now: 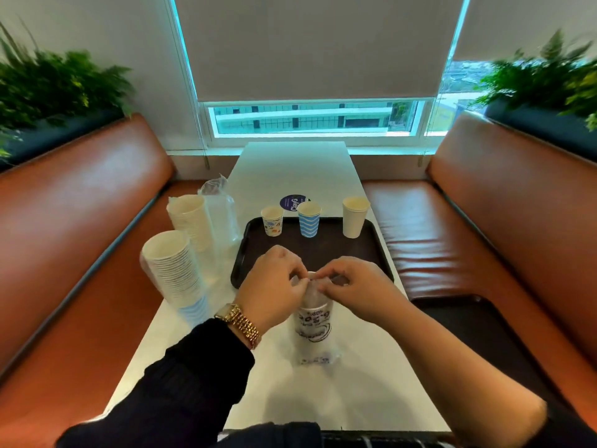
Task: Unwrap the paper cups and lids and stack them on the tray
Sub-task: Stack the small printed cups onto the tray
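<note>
A clear plastic-wrapped pack with black print (314,324) stands upright on the white table, near me. My left hand (274,282) and my right hand (352,286) both pinch the plastic at its top, fingers curled. Behind them lies a dark brown tray (371,250). On the tray's far side stand a small patterned cup (273,221), a blue-striped cup (308,219) and a plain cream cup (354,217). What the pack holds is blurred.
Two tall stacks of cups in plastic sleeves (176,270) (190,221) lean at the table's left, with loose clear wrap (219,218) beside them. A round purple sticker (292,202) lies behind the tray. Orange benches (484,221) flank the table.
</note>
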`<action>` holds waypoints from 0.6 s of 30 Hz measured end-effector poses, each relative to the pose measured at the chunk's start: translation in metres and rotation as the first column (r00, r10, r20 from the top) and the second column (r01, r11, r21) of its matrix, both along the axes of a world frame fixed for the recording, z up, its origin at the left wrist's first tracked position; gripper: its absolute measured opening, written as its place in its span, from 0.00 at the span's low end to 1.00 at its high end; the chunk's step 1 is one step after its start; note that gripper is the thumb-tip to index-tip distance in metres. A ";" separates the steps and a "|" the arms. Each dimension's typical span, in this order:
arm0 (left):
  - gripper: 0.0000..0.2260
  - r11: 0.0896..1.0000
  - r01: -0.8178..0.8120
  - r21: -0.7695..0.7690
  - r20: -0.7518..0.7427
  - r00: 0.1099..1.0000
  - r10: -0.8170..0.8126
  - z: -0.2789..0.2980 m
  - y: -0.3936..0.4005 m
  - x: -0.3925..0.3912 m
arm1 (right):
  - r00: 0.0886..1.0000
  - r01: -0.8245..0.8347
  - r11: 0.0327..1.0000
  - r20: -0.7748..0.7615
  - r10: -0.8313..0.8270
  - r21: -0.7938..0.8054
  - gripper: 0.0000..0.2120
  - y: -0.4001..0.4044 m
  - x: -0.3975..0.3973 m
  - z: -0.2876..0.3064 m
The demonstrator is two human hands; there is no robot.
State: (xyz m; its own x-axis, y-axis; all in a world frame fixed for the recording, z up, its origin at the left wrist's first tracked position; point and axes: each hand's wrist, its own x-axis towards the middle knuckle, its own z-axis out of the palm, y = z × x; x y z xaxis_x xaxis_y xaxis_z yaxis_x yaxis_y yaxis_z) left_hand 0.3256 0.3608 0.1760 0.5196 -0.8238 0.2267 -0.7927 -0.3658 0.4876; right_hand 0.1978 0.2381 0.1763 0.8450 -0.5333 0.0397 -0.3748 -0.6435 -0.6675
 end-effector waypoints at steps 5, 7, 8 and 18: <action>0.05 0.951 -0.091 -0.297 -0.212 0.977 0.028 0.006 0.006 -0.003 | 0.991 -0.060 0.988 0.130 0.042 0.140 0.13 -0.010 0.003 0.011; 0.03 0.932 -0.091 -0.352 -0.231 0.973 0.008 0.010 0.007 -0.003 | 0.989 -0.124 0.975 0.102 0.106 0.185 0.16 -0.009 0.006 0.013; 0.03 0.922 -0.080 -0.379 -0.229 0.973 -0.009 0.012 0.007 -0.004 | 0.988 -0.145 0.975 0.075 0.134 0.165 0.16 -0.008 0.007 0.013; 0.17 0.979 -0.020 -0.202 -0.427 0.902 -0.070 0.022 0.015 0.004 | 0.926 -0.120 0.950 0.377 0.002 0.289 0.07 -0.008 0.011 0.022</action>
State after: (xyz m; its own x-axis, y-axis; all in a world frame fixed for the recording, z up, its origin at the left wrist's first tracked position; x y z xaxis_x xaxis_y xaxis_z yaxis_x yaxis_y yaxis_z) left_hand 0.3299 0.3757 0.1984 0.5827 -0.7997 0.1448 -0.4971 -0.2097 0.8420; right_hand 0.2083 0.2300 0.1979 0.8326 -0.5169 0.1993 -0.0310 -0.4027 -0.9148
